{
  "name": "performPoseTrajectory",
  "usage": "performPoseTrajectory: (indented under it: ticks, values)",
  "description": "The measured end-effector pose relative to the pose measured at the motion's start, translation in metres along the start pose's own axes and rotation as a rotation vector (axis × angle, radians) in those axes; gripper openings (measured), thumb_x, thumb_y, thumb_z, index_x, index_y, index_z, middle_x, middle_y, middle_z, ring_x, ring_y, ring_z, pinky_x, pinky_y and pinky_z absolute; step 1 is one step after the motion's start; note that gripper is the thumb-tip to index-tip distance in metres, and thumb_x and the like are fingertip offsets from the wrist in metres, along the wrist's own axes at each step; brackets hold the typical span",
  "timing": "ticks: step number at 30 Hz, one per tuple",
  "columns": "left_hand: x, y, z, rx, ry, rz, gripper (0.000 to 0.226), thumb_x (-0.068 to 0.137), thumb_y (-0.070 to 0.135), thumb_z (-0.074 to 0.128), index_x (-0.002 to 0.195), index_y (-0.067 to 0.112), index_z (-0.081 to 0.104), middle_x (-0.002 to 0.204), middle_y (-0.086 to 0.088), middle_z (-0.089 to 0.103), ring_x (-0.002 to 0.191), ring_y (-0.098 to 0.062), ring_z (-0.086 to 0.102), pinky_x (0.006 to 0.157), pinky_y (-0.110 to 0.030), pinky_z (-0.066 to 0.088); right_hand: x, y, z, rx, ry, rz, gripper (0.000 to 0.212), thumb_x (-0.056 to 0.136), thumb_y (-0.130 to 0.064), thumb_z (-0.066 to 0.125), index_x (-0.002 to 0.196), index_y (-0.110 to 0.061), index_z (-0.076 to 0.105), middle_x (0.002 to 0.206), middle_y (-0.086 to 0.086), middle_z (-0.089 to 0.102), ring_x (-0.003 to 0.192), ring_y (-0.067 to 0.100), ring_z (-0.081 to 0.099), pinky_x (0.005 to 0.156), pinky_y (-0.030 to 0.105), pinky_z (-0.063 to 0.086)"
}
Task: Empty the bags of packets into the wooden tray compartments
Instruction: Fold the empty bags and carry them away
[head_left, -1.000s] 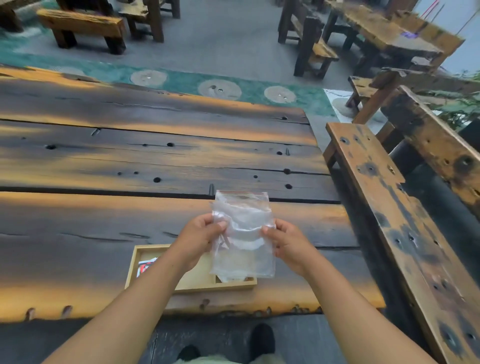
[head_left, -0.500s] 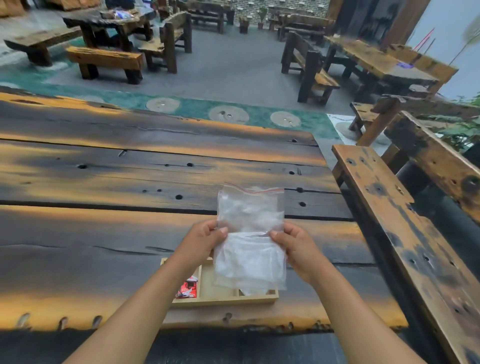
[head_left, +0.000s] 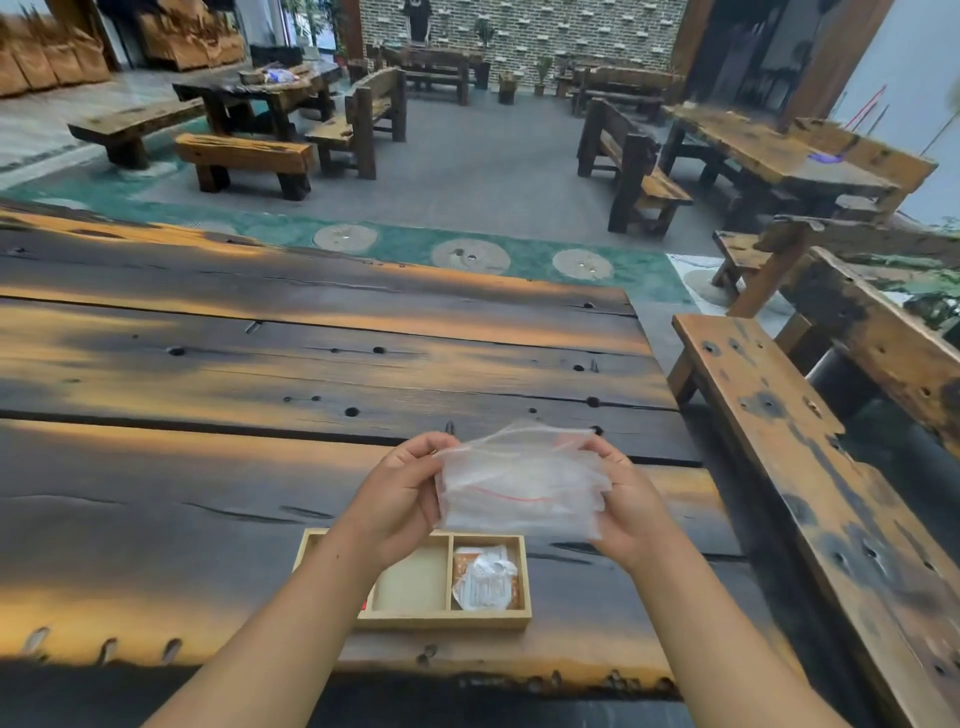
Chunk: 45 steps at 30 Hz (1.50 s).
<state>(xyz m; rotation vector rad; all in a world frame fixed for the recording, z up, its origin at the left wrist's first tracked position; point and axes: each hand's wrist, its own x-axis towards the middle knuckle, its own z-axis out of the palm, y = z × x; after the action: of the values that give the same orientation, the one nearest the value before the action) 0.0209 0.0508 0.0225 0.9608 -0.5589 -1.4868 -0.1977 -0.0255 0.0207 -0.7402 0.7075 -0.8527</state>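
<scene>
Currently, your left hand (head_left: 400, 493) and right hand (head_left: 631, 506) pinch opposite ends of clear bags (head_left: 519, 488), apparently emptied, above the wooden tray (head_left: 441, 621) at the table's (head_left: 208, 519) near edge; packets (head_left: 485, 579) fill its right compartment.

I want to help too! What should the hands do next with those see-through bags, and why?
Probably lay the clear bags down on the table beside the tray. The left hand and right hand pinch them in the air, and they look flat and empty, while packets already lie in the tray's right compartment.
</scene>
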Motion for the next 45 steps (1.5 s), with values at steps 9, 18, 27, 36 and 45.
performPoseTrajectory:
  ticks: [9,18,27,36,45]
  values:
    - [0.002,0.004,0.011,0.64,0.143,0.102,0.035,0.088,0.028,0.046,0.071,0.007,0.069,0.075,0.0,0.067,0.063,-0.012,0.051,0.058,-0.026,0.04,0.0,0.0,-0.011,-0.17,0.034,0.036,0.034,0.091,-0.023,0.043,0.071,-0.009,0.067,0.083,0.011,0.063,0.079,0.028,0.06,0.068,0.038,0.048]
    - [0.003,-0.01,0.011,0.839,0.085,0.175,0.027,0.089,0.031,0.071,0.097,0.025,0.046,0.099,0.001,0.058,0.082,-0.016,0.059,0.063,-0.025,0.047,-0.004,0.007,0.006,-0.452,0.094,-0.076,0.036,0.077,-0.018,0.063,0.112,-0.011,0.069,0.108,0.011,0.07,0.087,0.023,0.068,0.07,0.033,0.055]
    - [0.006,-0.019,0.007,0.686,-0.097,0.118,0.049,0.086,0.022,0.074,0.119,0.037,0.042,0.126,0.001,0.049,0.112,-0.016,0.056,0.09,-0.041,0.054,-0.036,0.007,0.001,-0.632,0.202,-0.109,0.101,0.08,0.021,0.049,0.144,-0.055,0.031,0.132,-0.003,0.052,0.111,0.027,0.062,0.087,0.046,0.057]
    - [0.023,-0.078,0.052,0.258,-0.174,-0.335,0.023,0.094,0.001,0.06,0.117,0.004,0.062,0.1,-0.01,0.077,0.09,-0.026,0.073,0.082,-0.039,0.059,-0.084,0.027,-0.038,-0.477,0.683,-0.107,0.083,0.081,0.014,0.049,0.15,-0.029,0.034,0.141,0.0,0.05,0.116,0.017,0.061,0.088,0.037,0.057]
    - [0.005,-0.14,0.147,0.602,-0.373,-0.316,0.014,0.098,0.008,0.059,0.109,0.014,0.065,0.105,-0.01,0.074,0.096,-0.029,0.072,0.088,-0.045,0.059,-0.179,0.023,-0.105,-0.315,0.991,-0.075,0.021,0.093,0.003,0.055,0.108,-0.001,0.069,0.107,0.026,0.072,0.096,0.041,0.07,0.087,0.053,0.055]
